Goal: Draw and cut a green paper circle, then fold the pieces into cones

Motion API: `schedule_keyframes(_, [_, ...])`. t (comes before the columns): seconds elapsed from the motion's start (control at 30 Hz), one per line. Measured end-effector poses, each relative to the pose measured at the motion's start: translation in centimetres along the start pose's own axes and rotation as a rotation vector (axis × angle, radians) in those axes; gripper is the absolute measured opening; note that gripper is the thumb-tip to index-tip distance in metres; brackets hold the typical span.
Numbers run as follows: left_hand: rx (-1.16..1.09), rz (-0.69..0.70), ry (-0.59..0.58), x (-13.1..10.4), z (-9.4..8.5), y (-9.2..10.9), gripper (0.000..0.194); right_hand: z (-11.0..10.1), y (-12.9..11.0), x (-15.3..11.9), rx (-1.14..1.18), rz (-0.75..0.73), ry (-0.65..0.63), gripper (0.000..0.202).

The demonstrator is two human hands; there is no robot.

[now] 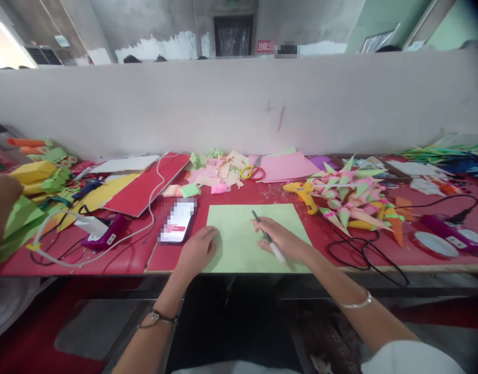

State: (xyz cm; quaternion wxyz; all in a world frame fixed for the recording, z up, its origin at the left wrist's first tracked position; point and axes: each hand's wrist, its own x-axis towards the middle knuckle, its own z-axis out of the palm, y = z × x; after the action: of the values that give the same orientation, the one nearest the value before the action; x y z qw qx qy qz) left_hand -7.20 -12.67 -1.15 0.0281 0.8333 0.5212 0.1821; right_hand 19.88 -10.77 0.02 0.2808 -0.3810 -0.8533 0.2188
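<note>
A light green sheet of paper (pixel 239 234) lies flat at the front edge of the red table (pixel 223 196). My right hand (pixel 280 238) is over the sheet's right half, its fingers closed on a pen (pixel 270 241) with a dark upper end and a whitish lower end. On the sheet's left edge rests my left hand (pixel 200 248), palm down, with nothing visible in it; its fingers lie on the paper. Left of the sheet is a phone (pixel 178 221) with a lit screen.
A yellow glue gun (pixel 304 195) and paper cones (pixel 352 195) lie at the right. Scissors (pixel 253 172) and paper scraps (pixel 219 174) are behind the sheet. Purple power strips (pixel 106 234) and cables flank the area. Another person's hand (pixel 3 200) is at far left.
</note>
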Motion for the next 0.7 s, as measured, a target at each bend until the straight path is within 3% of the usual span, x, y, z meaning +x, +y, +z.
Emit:
schedule_keyframes(0.1, [0.071,0.022,0.035,0.0,-0.7,1.1,0.029,-0.4,0.3,-2.7,-0.19,-0.003,-0.072,0.024])
schedule_keyframes(0.27, [0.13,-0.068,0.106,-0.6,-0.5,3.1,0.031,0.9,0.5,-3.6,-0.413,0.171,0.037,0.022])
schedule_keyframes(0.5, [0.257,-0.208,0.012,-1.3,1.4,3.9,0.056,4.8,-3.6,-1.9,-0.529,0.362,0.219,0.023])
schedule_keyframes(0.6, [0.269,-0.255,-0.093,-0.8,1.2,3.5,0.073,4.7,-4.6,-1.5,-0.423,0.351,0.203,0.022])
schedule_keyframes(0.7, [0.232,-0.281,-0.2,0.1,0.6,2.6,0.091,3.3,-3.7,-1.8,-0.29,0.274,0.153,0.021])
